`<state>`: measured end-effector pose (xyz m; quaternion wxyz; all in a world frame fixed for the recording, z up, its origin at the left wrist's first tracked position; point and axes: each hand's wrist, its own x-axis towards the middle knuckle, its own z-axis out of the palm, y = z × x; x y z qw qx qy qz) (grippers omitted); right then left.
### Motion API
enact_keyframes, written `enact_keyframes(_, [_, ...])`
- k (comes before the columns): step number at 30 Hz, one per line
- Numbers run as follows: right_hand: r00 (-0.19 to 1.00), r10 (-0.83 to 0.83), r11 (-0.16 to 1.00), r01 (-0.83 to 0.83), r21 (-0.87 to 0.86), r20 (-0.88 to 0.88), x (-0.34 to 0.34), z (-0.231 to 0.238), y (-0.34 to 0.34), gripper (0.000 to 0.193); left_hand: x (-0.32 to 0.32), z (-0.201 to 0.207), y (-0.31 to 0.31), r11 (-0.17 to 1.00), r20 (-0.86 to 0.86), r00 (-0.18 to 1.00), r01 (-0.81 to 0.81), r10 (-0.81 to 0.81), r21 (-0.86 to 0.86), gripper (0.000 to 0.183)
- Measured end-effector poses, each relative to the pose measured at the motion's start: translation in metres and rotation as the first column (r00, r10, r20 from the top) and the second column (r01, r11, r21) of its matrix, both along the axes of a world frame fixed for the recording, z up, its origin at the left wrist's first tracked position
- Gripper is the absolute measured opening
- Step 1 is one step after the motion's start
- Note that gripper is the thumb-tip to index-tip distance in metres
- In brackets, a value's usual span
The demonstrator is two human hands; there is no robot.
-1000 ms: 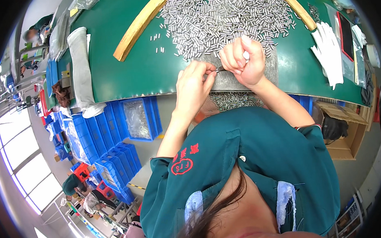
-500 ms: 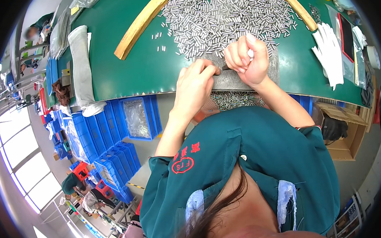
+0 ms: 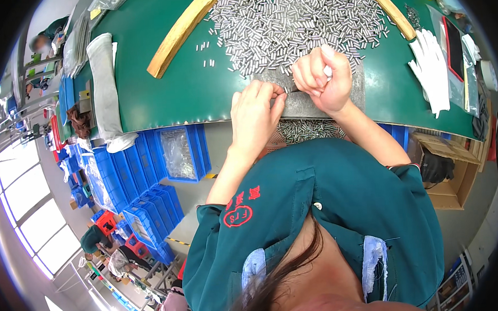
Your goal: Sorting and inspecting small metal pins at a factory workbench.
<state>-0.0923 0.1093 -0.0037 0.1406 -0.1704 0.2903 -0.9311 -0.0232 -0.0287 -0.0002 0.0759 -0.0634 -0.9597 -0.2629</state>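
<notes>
Here at the bent fingertips of the left hand (image 3: 254, 112) sits a small metal pin (image 3: 285, 90), over the grey plate (image 3: 353, 90); whether they pinch it, I can't tell. The right hand (image 3: 324, 80) curls tight around a dark tool (image 3: 294, 89), mostly hidden inside. Beyond, the pin pile (image 3: 299, 28) runs off the upper edge.
</notes>
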Motion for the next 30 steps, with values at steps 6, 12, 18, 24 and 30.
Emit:
enact_keyframes(6, [0.999, -0.037, 0.999, 0.038, -0.027, 0.028, 0.000, -0.002, 0.000, 0.046, -0.001, 0.003, -0.005, 1.000, -0.004, 1.000, 0.010, -0.010, -0.014, 0.010])
enact_keyframes(12, [0.998, -0.061, 0.998, 0.061, -0.002, 0.006, 0.000, -0.001, 0.000, 0.046, -0.005, -0.003, 0.005, 0.997, -0.072, 0.995, -0.076, 0.075, -0.002, 0.011])
enact_keyframes(18, [0.998, -0.068, 0.997, 0.068, 0.026, -0.010, 0.000, 0.001, 0.000, 0.046, -0.004, -0.001, 0.004, 0.998, 0.026, 0.999, -0.046, 0.045, 0.032, 0.012])
enact_keyframes(24, [0.997, -0.009, 0.999, 0.011, -0.035, 0.070, 0.001, 0.001, 0.000, 0.046, -0.005, 0.005, -0.002, 0.991, 0.202, 0.979, -0.032, 0.004, 0.134, 0.012])
enact_keyframes(30, [0.997, -0.018, 0.999, 0.020, -0.031, 0.069, 0.001, 0.001, -0.002, 0.046, -0.006, 0.005, -0.003, 0.988, 0.214, 0.977, -0.044, 0.011, 0.147, 0.010])
